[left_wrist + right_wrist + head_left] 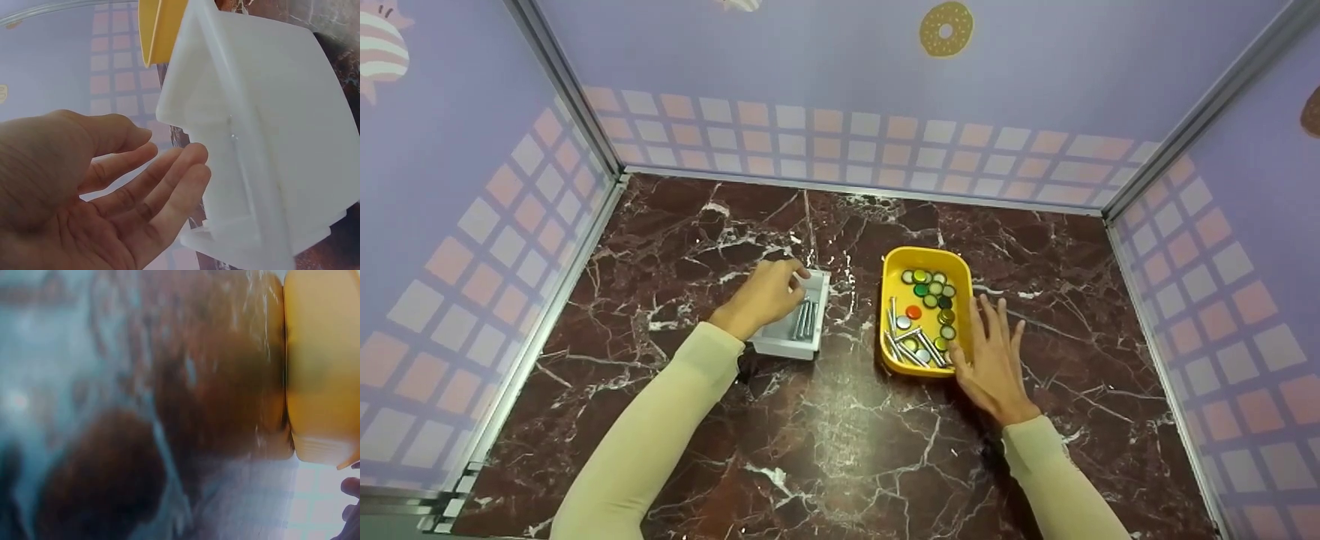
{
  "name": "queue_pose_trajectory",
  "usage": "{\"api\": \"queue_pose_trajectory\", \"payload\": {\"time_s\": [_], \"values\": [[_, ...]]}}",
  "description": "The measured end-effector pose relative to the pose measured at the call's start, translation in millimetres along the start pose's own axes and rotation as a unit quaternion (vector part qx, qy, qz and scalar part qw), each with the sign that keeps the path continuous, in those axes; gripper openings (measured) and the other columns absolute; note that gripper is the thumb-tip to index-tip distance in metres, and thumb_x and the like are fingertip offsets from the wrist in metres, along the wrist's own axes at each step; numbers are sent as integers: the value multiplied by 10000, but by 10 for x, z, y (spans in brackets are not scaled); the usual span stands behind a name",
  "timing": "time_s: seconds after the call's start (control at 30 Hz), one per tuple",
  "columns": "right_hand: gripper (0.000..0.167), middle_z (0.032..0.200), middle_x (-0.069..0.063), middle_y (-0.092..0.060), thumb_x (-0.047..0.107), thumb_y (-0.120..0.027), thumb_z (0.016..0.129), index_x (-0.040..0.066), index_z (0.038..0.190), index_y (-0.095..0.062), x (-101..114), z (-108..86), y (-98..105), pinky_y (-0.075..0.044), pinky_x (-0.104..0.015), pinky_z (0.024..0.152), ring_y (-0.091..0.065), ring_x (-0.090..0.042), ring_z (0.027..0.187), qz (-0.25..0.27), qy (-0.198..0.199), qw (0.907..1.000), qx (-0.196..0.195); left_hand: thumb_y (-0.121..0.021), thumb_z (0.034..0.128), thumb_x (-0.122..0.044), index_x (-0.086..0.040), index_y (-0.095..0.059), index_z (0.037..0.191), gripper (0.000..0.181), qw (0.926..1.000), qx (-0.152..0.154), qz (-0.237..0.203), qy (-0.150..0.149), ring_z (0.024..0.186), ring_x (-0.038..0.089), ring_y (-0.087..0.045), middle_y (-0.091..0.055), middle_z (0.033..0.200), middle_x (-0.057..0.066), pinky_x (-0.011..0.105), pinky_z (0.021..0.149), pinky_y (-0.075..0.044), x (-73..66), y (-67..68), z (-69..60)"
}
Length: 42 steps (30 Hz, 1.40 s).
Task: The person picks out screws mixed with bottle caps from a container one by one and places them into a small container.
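My left hand (765,294) is over the white bin (823,315), its fingers loosely bent. In the left wrist view the left hand (129,191) holds nothing, and its fingertips are near the rim of the white bin (304,112). Several silver metal rods (805,321), perhaps bolts, lie in that bin. My right hand (994,360) is at the right side of the yellow bin (926,255), fingers spread and thumb by its near corner. Bottle caps (935,288) and more silver rods (931,349) lie inside the yellow bin (326,354).
Both bins stand on a dark red marble-patterned tabletop (840,450), with a gap between them. Lilac panels (840,75) with a printed checker band enclose the back and both sides, joined by grey metal frames.
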State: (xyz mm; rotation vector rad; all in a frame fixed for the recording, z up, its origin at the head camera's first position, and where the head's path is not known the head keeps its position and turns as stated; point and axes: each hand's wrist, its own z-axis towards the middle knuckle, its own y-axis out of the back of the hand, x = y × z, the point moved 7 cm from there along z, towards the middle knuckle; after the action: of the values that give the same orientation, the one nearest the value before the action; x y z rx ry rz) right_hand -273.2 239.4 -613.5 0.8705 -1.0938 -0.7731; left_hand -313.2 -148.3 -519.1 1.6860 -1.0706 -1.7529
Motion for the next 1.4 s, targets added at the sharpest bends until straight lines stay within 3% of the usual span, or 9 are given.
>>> {"api": "queue_pose_trajectory", "payload": {"time_s": [0.3,0.5,0.53,0.67,0.73,0.77,0.8,1.17,1.4], "values": [[826,1946,-210,-218,368,-565,1157,105,1867,-236,-33,-1,-29,-30,-875,1410,-62,-522,1829,-123,62,9999,-1,-647,1120,-79,-53,-778,1449,354,9992,-130,305,-215,685,180,-623,-865,1262,180,318,621,-479,-270,-24,56],[840,1932,-227,-250,354,-586,1145,108,1867,-235,-30,-1,-30,-34,-876,1410,-56,-512,1833,-106,67,9999,-54,-710,1099,-147,-73,-795,1420,340,9959,-216,660,-575,1003,315,-794,-854,1278,150,476,863,-679,-482,-76,144],[840,1930,-230,-255,353,-587,1144,109,1867,-236,-30,-2,-30,-34,-876,1409,-56,-511,1833,-101,68,9999,-62,-718,1110,-206,-97,-798,1418,336,9948,-271,648,-734,1024,300,-795,-852,1243,121,464,868,-683,-325,-221,323],[848,1932,-227,-255,362,-587,1146,114,1871,-223,-27,-7,-24,-22,-867,1416,-51,-493,1838,-100,82,9999,-71,-736,1091,-221,-120,-795,1434,363,9927,-208,773,-898,1055,328,-790,-826,1268,130,497,895,-692,-393,-319,422],[846,1931,-228,-253,363,-592,1145,111,1868,-231,-30,-3,-30,-27,-872,1412,-70,-514,1830,-87,90,9999,-84,-738,1097,-220,-116,-785,1450,371,9916,-187,859,-954,1098,354,-797,-811,1320,146,517,928,-699,-466,-347,429],[846,1932,-228,-251,362,-594,1145,109,1867,-234,-33,-1,-34,-28,-875,1410,-77,-524,1826,-82,93,9999,-86,-744,1087,-177,-92,-778,1454,379,9910,-129,977,-902,1135,397,-799,-796,1359,182,555,963,-701,-692,-231,265],[849,1932,-228,-250,361,-600,1143,109,1867,-236,-34,-1,-35,-29,-876,1410,-85,-532,1823,-81,93,9999,-90,-751,1093,-191,-83,-771,1462,385,9897,-132,1046,-964,1149,405,-797,-788,1376,189,556,971,-702,-745,-239,250],[853,1925,-232,-266,366,-616,1139,103,1863,-249,-42,-1,-34,-36,-878,1409,-111,-539,1817,-89,73,9999,-73,-777,1102,-218,-62,-747,1480,410,9676,-11,1819,-1753,1192,410,-767,-750,1369,200,532,972,-714,-1141,-472,264],[855,1929,-233,-257,367,-610,1136,100,1863,-246,-35,2,-34,-31,-877,1409,-95,-527,1823,-87,75,9999,-37,-812,1098,-303,-107,-726,1516,469,9454,309,2418,-2166,1265,356,-738,-733,1471,149,508,1041,-687,-1322,-700,326]]}}
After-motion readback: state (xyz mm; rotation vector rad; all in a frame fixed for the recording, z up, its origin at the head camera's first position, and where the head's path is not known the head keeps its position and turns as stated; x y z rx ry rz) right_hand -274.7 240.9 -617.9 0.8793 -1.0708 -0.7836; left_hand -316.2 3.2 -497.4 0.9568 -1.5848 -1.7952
